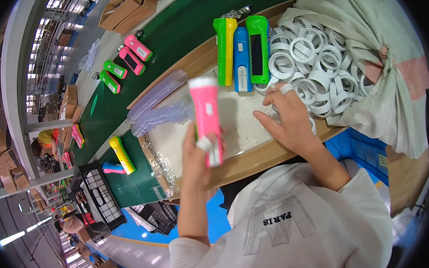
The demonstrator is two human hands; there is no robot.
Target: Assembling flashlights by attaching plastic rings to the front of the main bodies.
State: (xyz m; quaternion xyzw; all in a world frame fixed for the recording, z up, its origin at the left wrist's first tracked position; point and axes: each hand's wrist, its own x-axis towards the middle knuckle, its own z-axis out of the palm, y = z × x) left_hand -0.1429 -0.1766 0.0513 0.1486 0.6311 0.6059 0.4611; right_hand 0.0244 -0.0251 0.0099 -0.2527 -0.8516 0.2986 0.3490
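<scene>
Three torches lie side by side on the far bench edge: green-yellow torch (226, 50), blue torch (241, 58), green torch (258, 48). Clear plastic bags (158, 105) sit left of them. On the green conveyor (183, 23): two pink torches (135, 54), two green ones (111, 75), a yellow torch (122, 154) nearer. Cardboard boxes (128, 9) far left, black crate (99, 192) near left.
</scene>
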